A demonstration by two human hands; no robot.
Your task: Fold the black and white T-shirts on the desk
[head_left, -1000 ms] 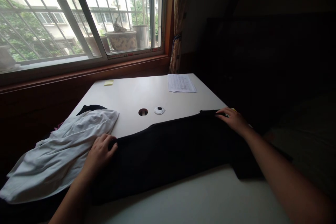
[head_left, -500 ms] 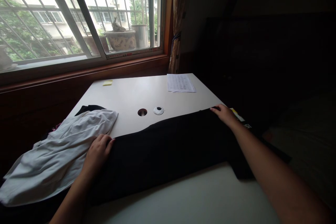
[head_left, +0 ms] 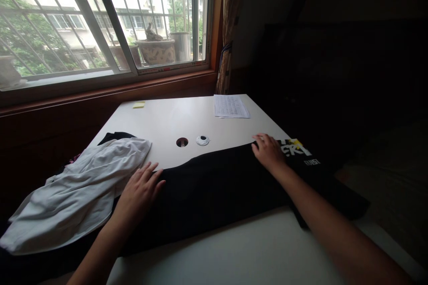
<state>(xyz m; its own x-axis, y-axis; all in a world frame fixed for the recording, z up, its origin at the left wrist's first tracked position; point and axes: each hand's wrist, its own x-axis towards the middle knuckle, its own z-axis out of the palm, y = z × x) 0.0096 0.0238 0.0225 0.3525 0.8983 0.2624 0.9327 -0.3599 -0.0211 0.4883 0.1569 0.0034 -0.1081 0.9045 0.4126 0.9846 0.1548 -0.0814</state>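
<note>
A black garment (head_left: pixel 214 187) lies stretched across the white table (head_left: pixel 234 249), with white and yellow lettering (head_left: pixel 296 148) near its right end. My left hand (head_left: pixel 142 187) rests on the garment's left part by its far edge, fingers spread. Near the far edge on the right, my right hand (head_left: pixel 267 151) lies on the cloth beside the lettering, its fingers loosely apart. Neither hand grips the fabric. A crumpled light grey cloth (head_left: pixel 80 191) lies left of my left hand, over darker cloth.
Printed sheets (head_left: pixel 231 106) and a yellow sticky note (head_left: pixel 138 104) are at the table's far side. A round hole (head_left: pixel 182 142) and a white round cover (head_left: pixel 202 140) sit beyond the garment. A barred window and curtain (head_left: pixel 225 58) stand behind.
Both hands have let go of the garment's far edge and opened onto it. My right hand has shifted left, my left hand slightly right. More of the lettering shows.
</note>
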